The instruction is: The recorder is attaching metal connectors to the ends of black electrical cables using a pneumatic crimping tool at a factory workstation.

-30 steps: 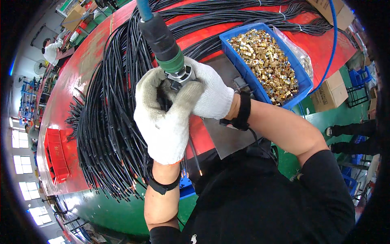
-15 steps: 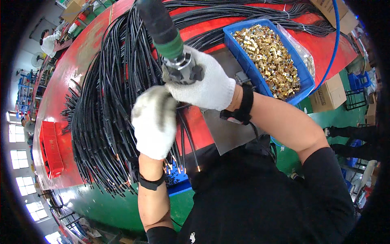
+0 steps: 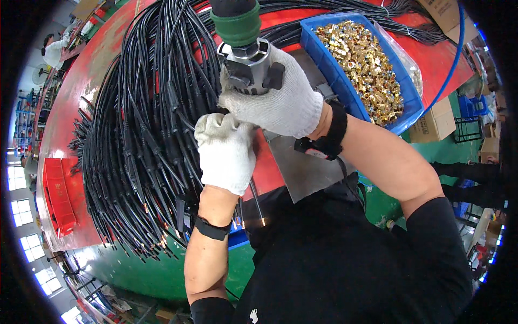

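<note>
My right hand [image 3: 283, 100], in a white knit glove, wraps around the metal head of a crimping tool [image 3: 237, 29] with a green and black body. Close against it, my gloved left hand [image 3: 224, 154] has its fingers curled just below the tool's head. What the left fingers pinch is hidden. Many black cables [image 3: 145, 119] hang in a thick bundle left of both hands, several with bare copper ends. A cable end also shows below my left hand.
A blue bin [image 3: 329, 67] of brass-coloured fittings [image 3: 361, 65] stands on the red table, right of a grey metal plate [image 3: 307, 167]. A red tray [image 3: 58, 194] sits far left. A blue hose [image 3: 456, 59] curves past a cardboard box [image 3: 434, 121]. Another person [image 3: 54, 52] is at the far left.
My left hand has moved up and right, and its fingers are now curled beside the right hand. The tool and right hand have shifted slightly right.
</note>
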